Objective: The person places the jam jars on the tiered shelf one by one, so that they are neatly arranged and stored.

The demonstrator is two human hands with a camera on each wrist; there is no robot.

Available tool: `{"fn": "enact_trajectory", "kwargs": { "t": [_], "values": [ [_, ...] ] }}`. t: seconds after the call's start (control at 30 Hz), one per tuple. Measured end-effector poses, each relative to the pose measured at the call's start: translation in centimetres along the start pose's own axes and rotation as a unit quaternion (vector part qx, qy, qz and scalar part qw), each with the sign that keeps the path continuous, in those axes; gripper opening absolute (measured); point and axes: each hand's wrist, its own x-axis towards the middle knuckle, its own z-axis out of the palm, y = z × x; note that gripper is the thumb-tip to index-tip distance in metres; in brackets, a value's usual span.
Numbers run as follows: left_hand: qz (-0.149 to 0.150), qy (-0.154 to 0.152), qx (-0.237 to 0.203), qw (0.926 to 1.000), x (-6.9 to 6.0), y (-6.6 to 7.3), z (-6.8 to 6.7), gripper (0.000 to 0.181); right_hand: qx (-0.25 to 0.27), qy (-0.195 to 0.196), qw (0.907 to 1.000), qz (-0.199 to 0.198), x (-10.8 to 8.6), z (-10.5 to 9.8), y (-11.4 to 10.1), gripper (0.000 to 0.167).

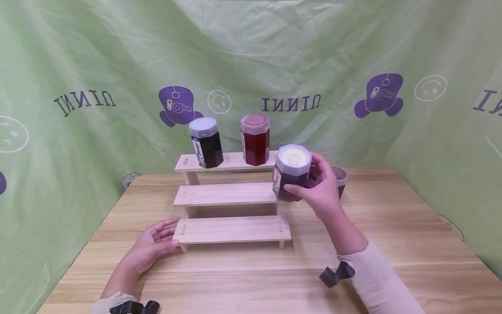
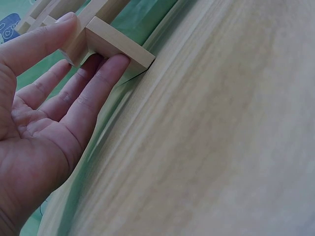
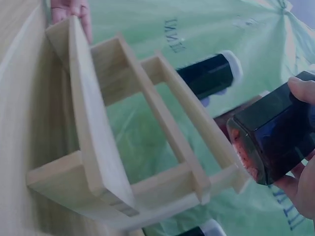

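Observation:
My right hand point(image 1: 323, 187) grips a dark octagonal jar point(image 1: 291, 185) with a pale translucent lid, thumb in front. This jar is held tilted in the air by the right end of a three-step wooden display stand point(image 1: 231, 230). In the right wrist view the jar's point(image 3: 275, 132) base shows reddish bits. My left hand point(image 1: 150, 244) touches the left end of the lowest step; in the left wrist view its fingers point(image 2: 91, 96) are fairly straight against the stand's leg point(image 2: 118, 42). On the top step stand a dark jar with a white lid point(image 1: 209, 148) and a red jar point(image 1: 256, 141).
Another dark jar point(image 1: 340, 179) stands on the wooden table point(image 1: 235, 283) behind my right hand, partly hidden by it. A green printed cloth point(image 1: 235, 52) hangs behind the table and along its sides.

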Motion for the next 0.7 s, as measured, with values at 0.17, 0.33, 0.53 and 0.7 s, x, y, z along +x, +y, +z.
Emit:
{"fn": "enact_trajectory", "kwargs": {
  "t": [0.17, 0.33, 0.53, 0.7],
  "values": [
    [-0.006, 0.008, 0.003, 1.0000, -0.1, 0.1, 0.2, 0.073, -0.006, -0.025, 0.9995, -0.018, 0.0, 1.2, 0.2, 0.090],
    [-0.002, 0.006, 0.002, 1.0000, 0.0, 0.3, 0.3, 0.075, -0.016, -0.076, 0.9956, -0.052, 0.1, 2.5, 0.2, 0.098],
    [0.003, -0.003, -0.007, 1.0000, 0.0, 0.4, 0.3, 0.073, -0.033, -0.105, 0.9921, -0.059, 0.1, 4.1, 0.0, 0.096],
    [0.008, -0.007, -0.010, 0.9999, -0.1, 0.3, 0.2, 0.072, -0.043, -0.116, 0.9909, -0.053, 0.1, 5.5, 0.1, 0.093]
  ]
}}
